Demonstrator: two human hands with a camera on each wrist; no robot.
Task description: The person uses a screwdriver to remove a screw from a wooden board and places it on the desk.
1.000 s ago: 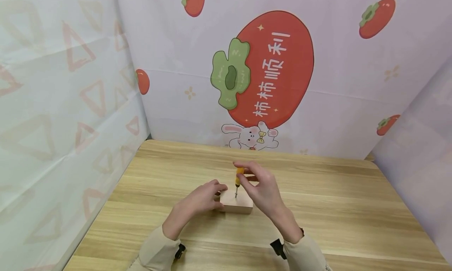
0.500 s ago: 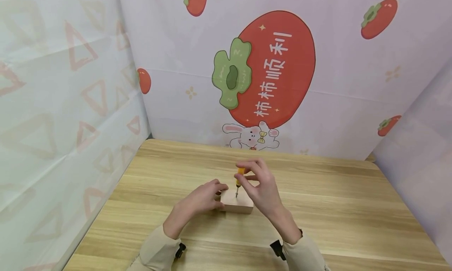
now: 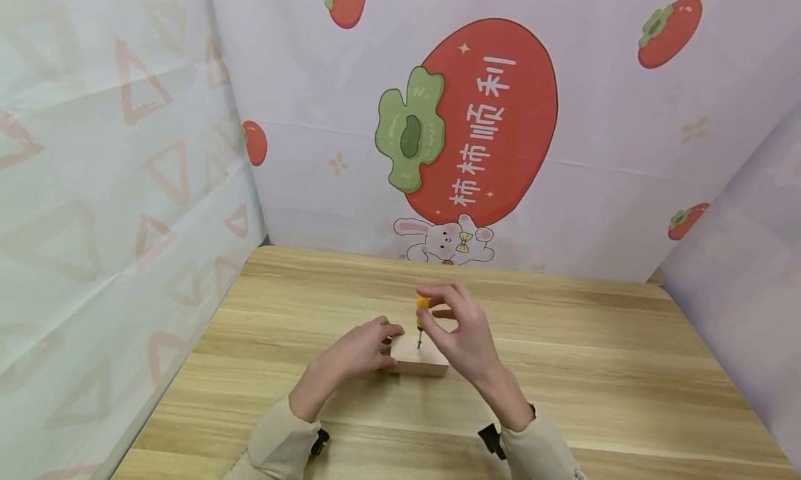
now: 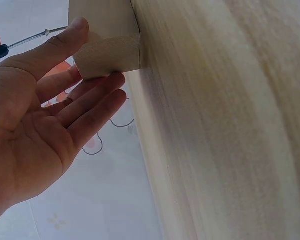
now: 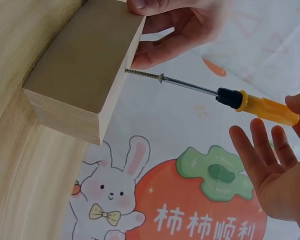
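Note:
A pale wooden block (image 3: 418, 370) lies on the table, and my left hand (image 3: 350, 351) holds its left end between thumb and fingers. In the right wrist view a long screw (image 5: 144, 75) stands in the block's top face, most of its thread exposed. The tip of a screwdriver (image 5: 265, 108) with a yellow and black handle meets the screw head. My right hand (image 3: 466, 334) pinches the upper part of that handle, its other fingers spread beside it. In the left wrist view the thumb (image 4: 55, 50) lies on one side of the block and fingers touch another.
The light wood-grain table (image 3: 594, 376) extends on both sides of the hands. A printed cloth wall (image 3: 613, 118) with persimmons and a rabbit stands at its back edge. Another patterned cloth (image 3: 125, 209) closes the left side.
My right hand has turned the screwdriver handle slightly, and its top has shifted a little left, now more upright. The left hand and block stay in place.

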